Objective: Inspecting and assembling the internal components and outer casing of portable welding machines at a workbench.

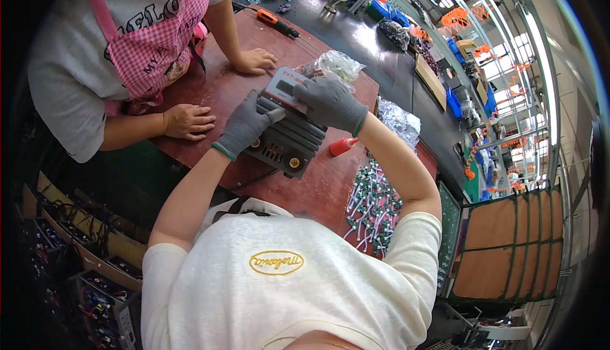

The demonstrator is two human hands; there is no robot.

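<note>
A dark grey welding machine (284, 135) with ribbed sides, vent slots and round brass sockets rests tilted on the red tabletop (210, 93) before me. At its far end is a light grey panel (283, 86) with a dark window; whether it is fixed to the case I cannot tell. My left hand (246, 123), in a grey glove, grips the case's left side, thumb across the top. Closed at the panel's right edge is my gloved right hand (332, 103); its fingertips are partly hidden. A red bottle (343, 147) with a nozzle stands just right of the case.
Across the left corner, a person in a pink checked apron (159, 45) rests both bare hands on the table. An orange-black screwdriver (277, 23) lies beyond. Clear plastic bags (343, 67) sit behind my right hand. Small green boards with white wires (375, 207) cover the right side.
</note>
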